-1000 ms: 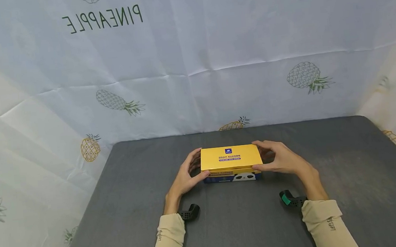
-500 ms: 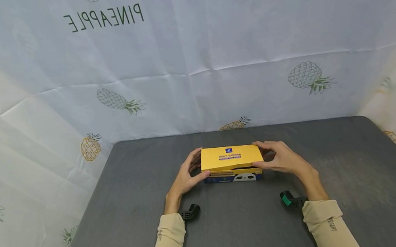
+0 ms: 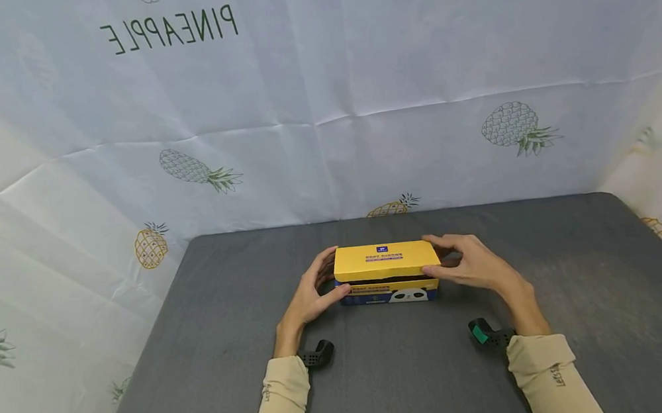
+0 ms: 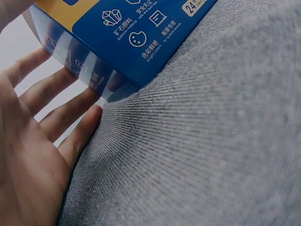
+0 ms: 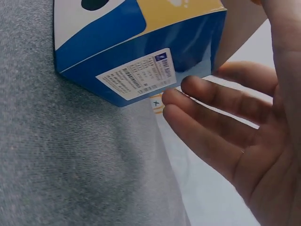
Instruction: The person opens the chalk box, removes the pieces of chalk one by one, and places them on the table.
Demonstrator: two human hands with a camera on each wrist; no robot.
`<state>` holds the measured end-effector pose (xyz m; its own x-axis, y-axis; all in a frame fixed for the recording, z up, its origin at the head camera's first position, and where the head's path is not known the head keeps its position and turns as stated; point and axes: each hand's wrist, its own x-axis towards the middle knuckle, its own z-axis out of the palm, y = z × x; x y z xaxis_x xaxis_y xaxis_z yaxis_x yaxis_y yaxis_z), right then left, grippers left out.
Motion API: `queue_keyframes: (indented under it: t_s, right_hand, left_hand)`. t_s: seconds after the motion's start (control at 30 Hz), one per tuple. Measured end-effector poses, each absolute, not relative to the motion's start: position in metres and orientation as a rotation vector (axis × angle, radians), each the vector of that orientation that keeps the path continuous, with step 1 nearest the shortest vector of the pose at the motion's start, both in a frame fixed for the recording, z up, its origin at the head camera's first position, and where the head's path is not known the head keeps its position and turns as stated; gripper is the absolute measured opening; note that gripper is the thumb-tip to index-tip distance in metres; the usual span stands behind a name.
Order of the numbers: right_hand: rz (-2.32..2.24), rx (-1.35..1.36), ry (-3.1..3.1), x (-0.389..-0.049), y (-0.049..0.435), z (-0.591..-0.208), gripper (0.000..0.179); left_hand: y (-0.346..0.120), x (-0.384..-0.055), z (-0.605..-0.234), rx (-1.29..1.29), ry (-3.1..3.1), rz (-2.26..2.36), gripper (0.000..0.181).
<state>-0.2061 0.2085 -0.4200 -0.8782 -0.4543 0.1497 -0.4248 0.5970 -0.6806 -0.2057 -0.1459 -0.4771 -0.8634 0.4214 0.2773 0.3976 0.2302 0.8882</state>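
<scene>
A yellow and blue chalk box with a panda face on its front stands on the table. Its yellow lid is tilted up at the front, leaving a dark gap beneath. My left hand grips the box's left end, thumb at the front corner and fingers behind. In the left wrist view those fingers touch the blue end. With thumb at the lid's front edge and fingers toward the back, my right hand holds the lid's right end. The right wrist view shows a barcode label on the box's end.
The dark grey table runs out on both sides of the box. A pale pineapple-print cloth hangs behind and along the sides. Each wrist wears a black camera mount.
The lid's front edge has risen from the box, opening a gap along the front. My right thumb has moved up with it; the left hand has stayed in place.
</scene>
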Motion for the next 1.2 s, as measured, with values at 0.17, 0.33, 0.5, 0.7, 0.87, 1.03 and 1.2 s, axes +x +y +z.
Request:
queue_keyframes:
  t_s: [0.17,0.33,0.5,0.7,0.87,1.03,1.2]
  right_hand:
    - [-1.204,-0.924,2.903,-0.2020,0.2096,-0.4179,0.066]
    - [-1.354,-1.216,2.951,-0.2010,0.2096,-0.4177,0.048]
    - [-1.456,-1.412,2.859,-0.2005,0.2106,-0.4181,0.040]
    - [-1.493,-1.443,2.832,-0.2010,0.2106,-0.4183,0.035]
    - [-1.513,-1.438,2.862,-0.2011,0.2101,-0.4172,0.036]
    - [-1.573,-1.429,2.893,-0.2021,0.2071,-0.4157,0.039]
    - [-1.659,-1.388,2.961,-0.2045,0.2017,-0.4163,0.042]
  left_hand:
    - [-0.1458,-0.2052,-0.4774,0.817,2.440,1.761,0.078]
    - [-0.1457,-0.2050,-0.4783,0.808,2.440,1.762,0.079]
    - [-0.1459,-0.2050,-0.4798,0.809,2.445,1.756,0.078]
    - [-0.1456,-0.2052,-0.4799,0.818,2.445,1.761,0.077]
    - [-0.1452,-0.2050,-0.4787,0.821,2.440,1.765,0.078]
    - [-0.1449,-0.2046,-0.4794,0.820,2.443,1.779,0.076]
    - [-0.1438,-0.2033,-0.4802,0.850,2.467,1.770,0.065]
